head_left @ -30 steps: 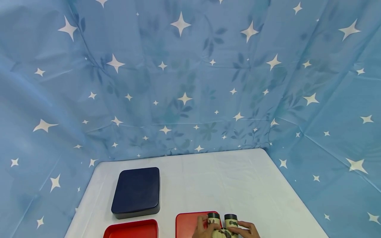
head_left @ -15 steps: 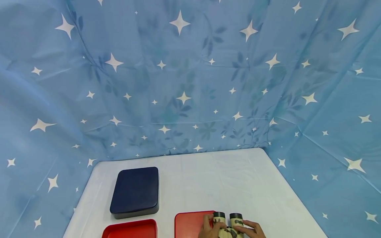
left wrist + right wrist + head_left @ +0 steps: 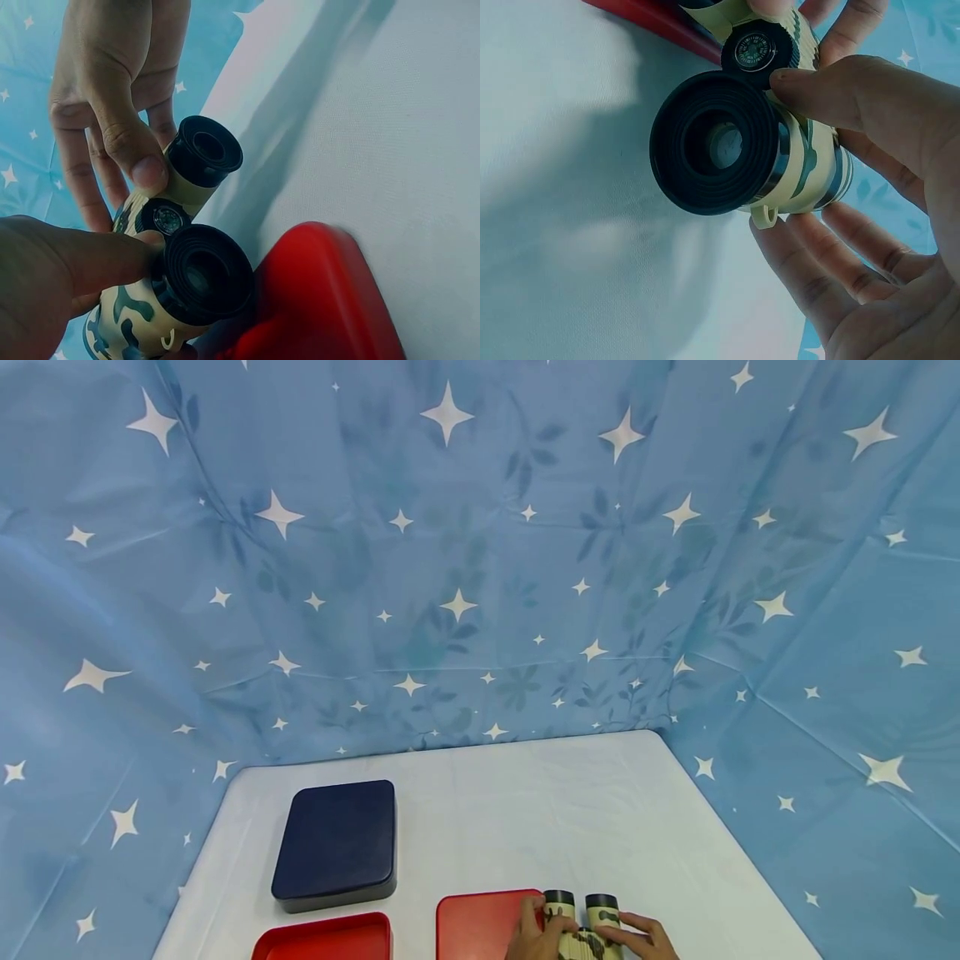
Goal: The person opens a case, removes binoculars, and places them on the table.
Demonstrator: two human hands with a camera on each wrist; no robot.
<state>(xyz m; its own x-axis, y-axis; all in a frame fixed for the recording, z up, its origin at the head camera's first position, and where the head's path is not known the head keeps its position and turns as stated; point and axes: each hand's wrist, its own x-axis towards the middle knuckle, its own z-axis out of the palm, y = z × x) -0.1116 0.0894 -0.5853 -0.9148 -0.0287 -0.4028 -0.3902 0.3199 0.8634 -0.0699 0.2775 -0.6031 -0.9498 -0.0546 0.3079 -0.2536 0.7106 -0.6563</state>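
A pair of camouflage-patterned binoculars (image 3: 566,947) with black eyecups is at the bottom of the head view, partly cut off. My left hand (image 3: 534,937) grips its left barrel, the thumb near the central compass dial (image 3: 167,220) in the left wrist view. Around the other barrel is my right hand (image 3: 647,935), its thumb beside the dial and its other fingers along the outer side in the right wrist view. One eyecup (image 3: 714,142) faces the right wrist camera. Close to the left barrel lies a flat red tray or lid (image 3: 483,927).
A dark blue box (image 3: 337,839) sits at the left of the white table (image 3: 525,810). In front of it is a red open tray (image 3: 330,939), cut off by the frame. Blue star-patterned curtains (image 3: 450,527) stand behind and beside the table.
Both hands have moved the binoculars to the right, so they overlap less of the red piece in the head view. The head view has shifted slightly. Both grips persist.
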